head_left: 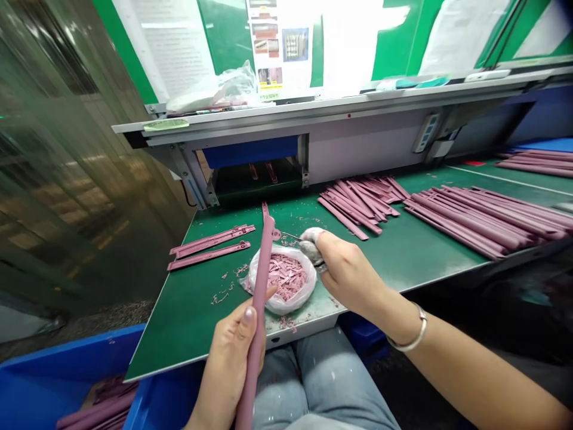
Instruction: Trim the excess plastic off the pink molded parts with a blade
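Observation:
My left hand is wrapped round a long mauve plastic strip, which slants up and away from me over the table. Near its far end a small tab with a hole sticks out to the right. My right hand, its fingertips covered in greyish wrapping, grips a thin-bladed trimming tool. The blade's tip points at the tab; whether it touches, I cannot tell. Below the strip sits a white plastic bag of mauve scraps, partly hidden by the strip.
Two or three mauve strips lie at the left on the green table. Piles of strips lie at the right. A blue bin with more strips stands lower left. A metal shelf crosses behind.

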`<state>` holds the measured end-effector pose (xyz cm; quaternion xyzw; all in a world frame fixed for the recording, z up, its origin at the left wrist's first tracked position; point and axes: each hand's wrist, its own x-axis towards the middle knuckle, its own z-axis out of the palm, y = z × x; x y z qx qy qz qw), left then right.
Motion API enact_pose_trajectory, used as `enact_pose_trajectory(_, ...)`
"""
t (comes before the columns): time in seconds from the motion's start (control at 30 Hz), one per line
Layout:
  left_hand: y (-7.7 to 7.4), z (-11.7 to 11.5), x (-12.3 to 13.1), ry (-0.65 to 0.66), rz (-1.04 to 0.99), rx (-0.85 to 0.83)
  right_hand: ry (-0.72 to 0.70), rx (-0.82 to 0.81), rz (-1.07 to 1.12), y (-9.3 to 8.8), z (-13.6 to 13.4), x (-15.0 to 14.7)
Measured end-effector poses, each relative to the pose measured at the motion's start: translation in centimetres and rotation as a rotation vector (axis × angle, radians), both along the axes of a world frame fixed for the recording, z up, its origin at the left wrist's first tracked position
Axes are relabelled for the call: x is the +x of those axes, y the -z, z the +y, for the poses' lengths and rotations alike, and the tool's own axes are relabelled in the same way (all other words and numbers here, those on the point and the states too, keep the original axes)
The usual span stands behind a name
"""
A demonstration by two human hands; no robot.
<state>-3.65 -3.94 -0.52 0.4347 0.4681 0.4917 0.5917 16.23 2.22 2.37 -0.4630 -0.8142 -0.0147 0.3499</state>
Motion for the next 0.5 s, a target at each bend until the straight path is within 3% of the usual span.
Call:
enact_pose_trajectory(0.1, 0.5, 0.1, 0.4, 0.009, 0.055, 0.022, 0.117, -0.004, -0.079, -1.3, 0.8, -0.4)
enact_pose_trajectory(0.23, 0.3, -0.1, 0.8, -0.03, 0.085, 0.039, 0.161, 0.014, -0.128, -2.1, 0.9, -0.9)
enact_pose_trajectory(0.4, 0.5, 0.4, 0.9, -0.019, 0.053, -0.014, 0.186, -0.012, -0.143, -0.9, 0.2, -2.1)
enact_pose_trajectory(0.5, 0.9, 1.6, 0.9, -0.061, 0.009, -0.03, 0.109, -0.034, -0.163, 0.7, -0.6, -3.3)
